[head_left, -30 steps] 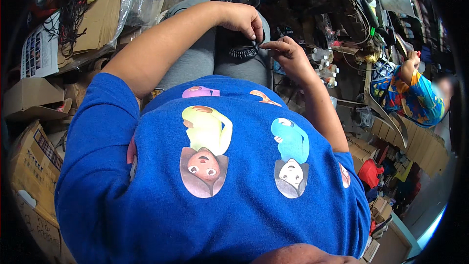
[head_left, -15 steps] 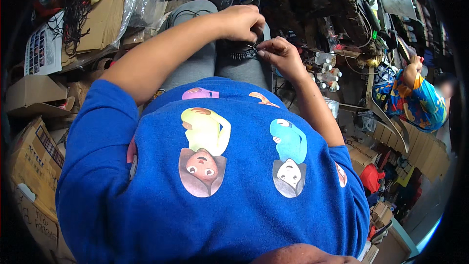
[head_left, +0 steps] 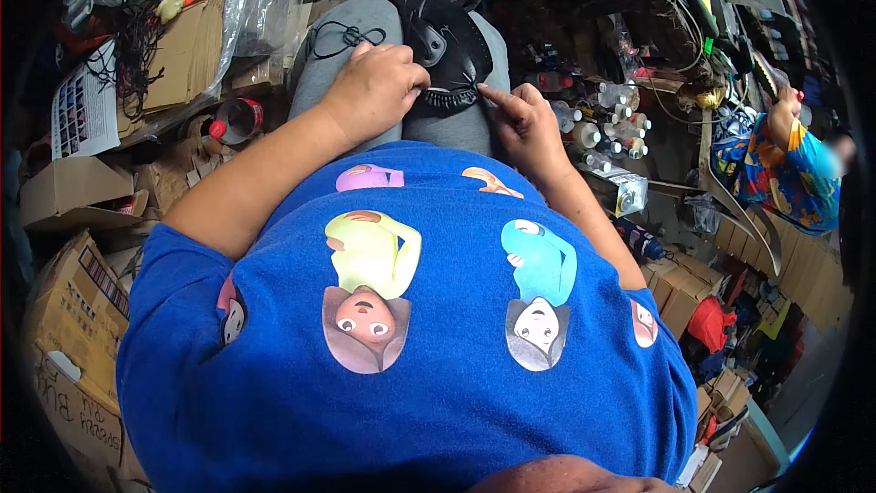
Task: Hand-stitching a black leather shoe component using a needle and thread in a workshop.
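A black shoe rests on my lap between my grey-trousered knees. Along its near edge runs a row of dark stitches, and a thin black thread crosses beside it. My left hand is closed beside the shoe's left side, its fingers curled; what lies in them is hidden. At the right end of the stitches, my right hand pinches the shoe's edge with thumb and index finger, the other fingers curled in. Loops of black cord lie on my left knee.
Several small bottles stand to the right, near a curved strip. Flat cardboard and an open box are on the left. A person in a colourful garment is at the far right.
My left hand has moved left and down from above the shoe to its left side, uncovering more of the shoe. My right hand has stayed near the same edge.
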A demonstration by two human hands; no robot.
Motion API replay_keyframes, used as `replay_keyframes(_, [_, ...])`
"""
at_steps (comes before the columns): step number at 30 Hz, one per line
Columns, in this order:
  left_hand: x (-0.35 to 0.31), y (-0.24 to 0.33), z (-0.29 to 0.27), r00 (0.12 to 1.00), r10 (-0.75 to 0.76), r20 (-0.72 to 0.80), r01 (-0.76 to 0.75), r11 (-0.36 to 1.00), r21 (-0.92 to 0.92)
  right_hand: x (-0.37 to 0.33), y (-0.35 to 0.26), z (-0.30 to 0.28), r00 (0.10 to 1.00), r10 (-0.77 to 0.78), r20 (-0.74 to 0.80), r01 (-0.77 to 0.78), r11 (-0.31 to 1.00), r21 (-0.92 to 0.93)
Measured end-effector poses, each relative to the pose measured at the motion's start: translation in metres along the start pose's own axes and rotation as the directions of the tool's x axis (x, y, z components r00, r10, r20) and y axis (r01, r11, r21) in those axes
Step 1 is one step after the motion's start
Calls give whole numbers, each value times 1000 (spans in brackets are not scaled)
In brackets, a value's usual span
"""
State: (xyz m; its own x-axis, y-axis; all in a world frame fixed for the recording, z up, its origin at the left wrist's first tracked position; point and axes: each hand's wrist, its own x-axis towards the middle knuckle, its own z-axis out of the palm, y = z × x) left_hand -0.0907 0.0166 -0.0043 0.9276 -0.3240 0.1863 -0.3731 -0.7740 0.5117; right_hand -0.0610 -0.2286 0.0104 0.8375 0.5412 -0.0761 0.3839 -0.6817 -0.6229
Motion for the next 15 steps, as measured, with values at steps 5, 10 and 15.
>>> replay_keyframes(5, [14,-6,10,996,5,-87,-14,994,-106,14,17,-13,976,103,191,-155,948,278])
replay_keyframes(10, [18,-11,19,997,38,-67,-47,990,-129,35,39,-17,949,26,313,-148,915,374])
replay_keyframes(15, [20,-12,20,999,18,-26,-21,992,-121,44,41,-19,938,8,347,-148,914,378])
